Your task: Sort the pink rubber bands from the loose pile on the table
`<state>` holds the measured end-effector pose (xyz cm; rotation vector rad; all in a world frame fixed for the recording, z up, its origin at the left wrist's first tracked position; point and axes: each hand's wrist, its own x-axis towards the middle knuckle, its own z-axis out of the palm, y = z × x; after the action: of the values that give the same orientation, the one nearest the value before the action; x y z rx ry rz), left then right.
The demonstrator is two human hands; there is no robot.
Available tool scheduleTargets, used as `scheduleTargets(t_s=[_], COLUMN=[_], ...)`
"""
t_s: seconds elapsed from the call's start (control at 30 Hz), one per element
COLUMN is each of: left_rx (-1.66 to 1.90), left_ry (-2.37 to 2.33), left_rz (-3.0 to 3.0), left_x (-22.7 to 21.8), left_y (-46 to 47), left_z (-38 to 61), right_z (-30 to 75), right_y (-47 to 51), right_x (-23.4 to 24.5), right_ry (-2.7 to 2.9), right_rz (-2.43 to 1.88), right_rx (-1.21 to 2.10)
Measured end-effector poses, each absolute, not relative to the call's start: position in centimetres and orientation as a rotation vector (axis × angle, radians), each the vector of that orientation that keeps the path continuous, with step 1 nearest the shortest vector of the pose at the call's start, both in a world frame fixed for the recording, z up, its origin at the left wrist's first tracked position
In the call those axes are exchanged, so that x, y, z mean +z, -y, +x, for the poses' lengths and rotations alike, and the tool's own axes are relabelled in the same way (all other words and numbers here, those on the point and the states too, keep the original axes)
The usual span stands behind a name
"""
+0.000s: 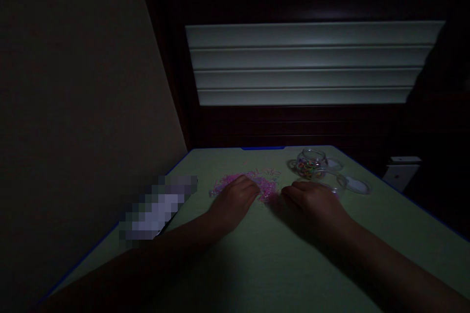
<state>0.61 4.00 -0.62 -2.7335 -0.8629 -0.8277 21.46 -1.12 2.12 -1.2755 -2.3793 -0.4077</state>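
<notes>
A loose pile of small pink and purple pieces, which look like tiny elastic bands point(270, 188), lies spread on the pale green table point(253, 269). My left hand point(235, 199) rests over the near side of the pile, its fingers curled and closed; whatever they hold is hidden. Just right of the pile is my right hand point(317, 203), with thumb and fingers pinched together. Any small piece in that pinch is too dark to make out. Behind my right hand stands a clear round jar point(311, 162) with many-coloured small bands inside, its mouth uncovered.
A second clear container point(332, 176) sits partly behind my right hand, with a clear lid point(356, 185) beside it. Another lid point(333, 164) lies by the jar. A blurred-out flat object point(157, 210) lies at the left edge. A wall point(81, 83) borders the left side.
</notes>
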Motion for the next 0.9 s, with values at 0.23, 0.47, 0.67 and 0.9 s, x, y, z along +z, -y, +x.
scheduleTargets(t_s=[0.23, 0.47, 0.67, 0.9], left_rx=[-0.902, -1.010, -0.971, -0.965], left_ry=[0.786, 0.798, 0.783, 0.839], left_rz=[-2.739, -2.754, -2.791, -2.761], left_x=[-0.9, -0.8, -0.9, -1.0], left_y=[-3.8, -3.8, -3.9, -4.2], left_z=[0.7, 0.9, 1.0, 1.1], right_z=[21.1, 20.9, 21.8, 22.2], right_y=[0.9, 0.2, -0.8, -1.9], right_x=[0.9, 0.1, 0.5, -0.5], right_ry=[2.294, 2.291, 2.345, 2.237], right_rz=[-1.114, -0.862, -0.641, -0.804], right_rx=[-0.350, -0.407, -0.540, -0.412])
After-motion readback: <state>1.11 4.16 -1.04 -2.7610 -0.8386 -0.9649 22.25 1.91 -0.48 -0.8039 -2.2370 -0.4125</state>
